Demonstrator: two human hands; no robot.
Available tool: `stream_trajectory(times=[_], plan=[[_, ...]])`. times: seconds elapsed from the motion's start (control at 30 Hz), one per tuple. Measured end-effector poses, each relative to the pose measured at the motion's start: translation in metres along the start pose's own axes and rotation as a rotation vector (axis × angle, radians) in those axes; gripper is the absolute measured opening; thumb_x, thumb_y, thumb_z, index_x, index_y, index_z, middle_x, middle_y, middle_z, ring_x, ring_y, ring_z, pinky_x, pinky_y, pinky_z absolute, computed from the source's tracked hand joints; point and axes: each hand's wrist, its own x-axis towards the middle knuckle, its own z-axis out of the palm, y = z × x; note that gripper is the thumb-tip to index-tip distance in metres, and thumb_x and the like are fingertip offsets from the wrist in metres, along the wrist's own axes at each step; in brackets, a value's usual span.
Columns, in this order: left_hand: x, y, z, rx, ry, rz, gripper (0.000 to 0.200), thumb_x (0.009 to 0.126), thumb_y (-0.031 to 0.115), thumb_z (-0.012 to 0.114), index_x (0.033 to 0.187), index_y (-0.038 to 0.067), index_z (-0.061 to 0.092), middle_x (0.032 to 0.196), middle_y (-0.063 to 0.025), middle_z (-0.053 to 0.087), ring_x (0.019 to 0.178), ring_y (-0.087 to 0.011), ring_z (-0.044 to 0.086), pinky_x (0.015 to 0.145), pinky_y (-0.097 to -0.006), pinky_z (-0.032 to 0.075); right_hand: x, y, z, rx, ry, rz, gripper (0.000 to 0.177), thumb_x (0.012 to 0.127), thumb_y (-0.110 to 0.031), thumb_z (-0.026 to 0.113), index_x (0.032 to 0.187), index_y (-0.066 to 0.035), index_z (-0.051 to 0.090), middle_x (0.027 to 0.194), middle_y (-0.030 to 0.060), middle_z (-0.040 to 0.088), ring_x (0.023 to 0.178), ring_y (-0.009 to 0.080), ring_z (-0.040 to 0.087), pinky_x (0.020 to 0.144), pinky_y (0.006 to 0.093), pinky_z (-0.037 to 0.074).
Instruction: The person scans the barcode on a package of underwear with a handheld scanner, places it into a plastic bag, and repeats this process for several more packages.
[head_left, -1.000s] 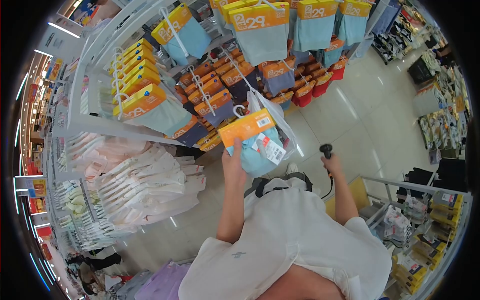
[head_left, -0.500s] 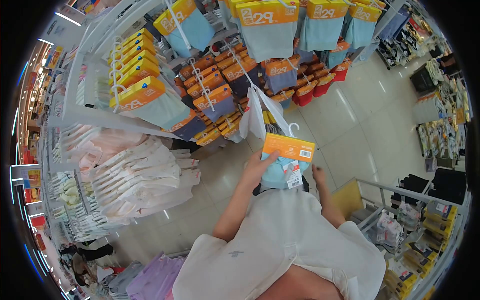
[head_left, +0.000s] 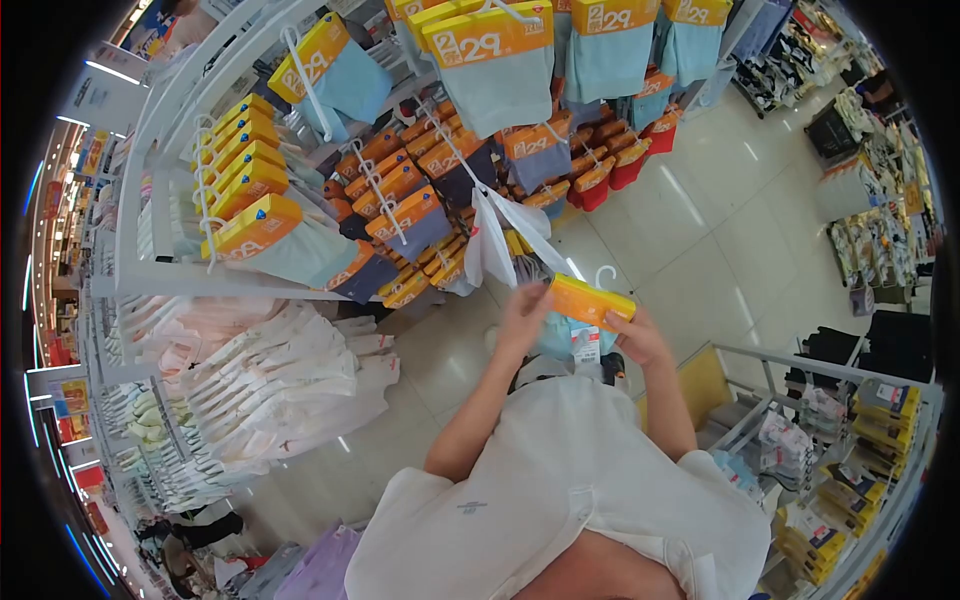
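In front of my chest is a light blue underwear pack (head_left: 590, 303) with an orange-yellow header card and a white plastic hook (head_left: 605, 275) on top. A white price tag (head_left: 586, 346) hangs on its light blue cloth. My left hand (head_left: 523, 318), slightly blurred, has its fingers closed at the card's left end. At the right end, my right hand (head_left: 642, 338) grips the card, thumb on its face. The card is tilted, its right end lower. Just beyond it, a white plastic bag (head_left: 490, 240) hangs from the rack, partly behind the pack.
Ahead stands a rack of hanging packs (head_left: 490, 65) with orange headers. To the left are small white and pink clothes (head_left: 300, 375) on hangers. At lower right, a metal rack (head_left: 800, 370) holds yellow packs (head_left: 840, 505). Tiled floor (head_left: 690, 240) shows between the displays.
My right hand has come up from beside the pack and taken hold of the card's right end. My left hand has moved up to the left end, and the card has tipped.
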Motion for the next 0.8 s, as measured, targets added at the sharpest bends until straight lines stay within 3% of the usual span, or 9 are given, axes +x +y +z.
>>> stream_trajectory(times=[0.1, 0.2, 0.3, 0.4, 0.5, 0.6, 0.63, 0.73, 0.8], plan=[[0.035, -0.029, -0.019, 0.56, 0.523, 0.263, 0.043, 0.079, 0.031, 0.072, 0.105, -0.001, 0.057, 0.1, -0.0121, 0.06, 0.09, -0.0215, 0.058, 0.083, -0.0327, 0.046, 0.01, -0.001, 0.007, -0.096, 0.096, -0.126, 0.044, 0.086, -0.016, 0.065, 0.125, -0.002, 0.049, 0.115, 0.0049, 0.057, 0.107, 0.0152, 0.053, 0.094, 0.0304, 0.041], [0.062, -0.058, -0.026, 0.839, 0.535, 0.19, 0.042, 0.074, 0.025, 0.073, 0.101, -0.001, 0.055, 0.099, -0.0192, 0.061, 0.092, -0.0347, 0.06, 0.078, -0.0403, 0.046, 0.026, -0.006, 0.027, -0.103, 0.131, -0.214, 0.046, 0.086, -0.016, 0.066, 0.127, -0.001, 0.049, 0.114, 0.0048, 0.058, 0.105, 0.0139, 0.053, 0.093, 0.0291, 0.041], [0.07, -0.074, -0.035, 0.79, 0.374, -0.055, 0.031, 0.074, 0.019, 0.07, 0.092, -0.001, 0.054, 0.084, -0.0188, 0.064, 0.081, -0.0374, 0.062, 0.072, -0.0437, 0.048, 0.057, 0.005, 0.041, -0.218, 0.159, -0.306, 0.047, 0.086, -0.015, 0.066, 0.128, -0.001, 0.049, 0.114, 0.0054, 0.059, 0.103, 0.0131, 0.054, 0.093, 0.0285, 0.041], [0.071, -0.097, -0.043, 0.703, 0.428, 0.049, 0.019, 0.078, 0.011, 0.061, 0.092, -0.001, 0.055, 0.069, -0.0141, 0.063, 0.058, -0.0277, 0.066, 0.057, -0.0376, 0.051, 0.092, 0.024, 0.059, -0.353, 0.115, -0.307, 0.049, 0.088, -0.015, 0.064, 0.13, 0.001, 0.046, 0.118, 0.0061, 0.057, 0.108, 0.0149, 0.054, 0.093, 0.0291, 0.041], [0.07, -0.086, -0.045, 0.587, 0.411, -0.055, 0.021, 0.076, 0.016, 0.064, 0.088, 0.001, 0.056, 0.079, -0.0182, 0.065, 0.074, -0.0375, 0.064, 0.068, -0.0459, 0.049, 0.124, 0.041, 0.08, -0.399, 0.042, -0.227, 0.043, 0.089, -0.015, 0.062, 0.127, 0.0, 0.049, 0.117, 0.006, 0.058, 0.105, 0.0159, 0.055, 0.092, 0.0303, 0.041], [0.064, -0.066, -0.042, 0.561, 0.342, -0.07, 0.019, 0.077, 0.014, 0.063, 0.088, 0.001, 0.055, 0.076, -0.0188, 0.064, 0.075, -0.0373, 0.064, 0.069, -0.0456, 0.049, 0.175, 0.067, 0.076, -0.017, 0.018, -0.064, 0.04, 0.09, -0.016, 0.06, 0.125, -0.001, 0.05, 0.115, 0.0062, 0.058, 0.102, 0.0166, 0.055, 0.091, 0.0314, 0.042], [0.063, -0.063, -0.041, 0.63, 0.311, -0.039, 0.017, 0.078, 0.013, 0.062, 0.086, 0.0, 0.054, 0.072, -0.018, 0.063, 0.067, -0.0346, 0.065, 0.064, -0.0427, 0.051, 0.189, 0.067, 0.075, -0.043, 0.003, -0.003, 0.042, 0.087, -0.018, 0.06, 0.124, -0.002, 0.05, 0.114, 0.0073, 0.057, 0.103, 0.0177, 0.054, 0.09, 0.0329, 0.042], [0.055, -0.049, -0.04, 0.513, 0.267, -0.045, 0.016, 0.079, 0.012, 0.06, 0.084, 0.0, 0.051, 0.068, -0.0166, 0.062, 0.058, -0.0292, 0.066, 0.057, -0.0388, 0.051, 0.224, 0.085, 0.06, -0.468, -0.028, 0.049, 0.044, 0.085, -0.018, 0.06, 0.124, -0.001, 0.05, 0.116, 0.0089, 0.058, 0.106, 0.0201, 0.053, 0.091, 0.033, 0.041], [0.057, -0.047, -0.043, 0.454, 0.205, -0.092, 0.015, 0.078, 0.011, 0.059, 0.082, 0.001, 0.049, 0.066, -0.0146, 0.061, 0.051, -0.0234, 0.064, 0.051, -0.0349, 0.05, 0.232, 0.094, 0.057, -0.798, 0.003, -0.069, 0.043, 0.081, -0.02, 0.06, 0.116, 0.004, 0.052, 0.106, 0.0175, 0.061, 0.099, 0.0275, 0.059, 0.086, 0.0372, 0.044]])
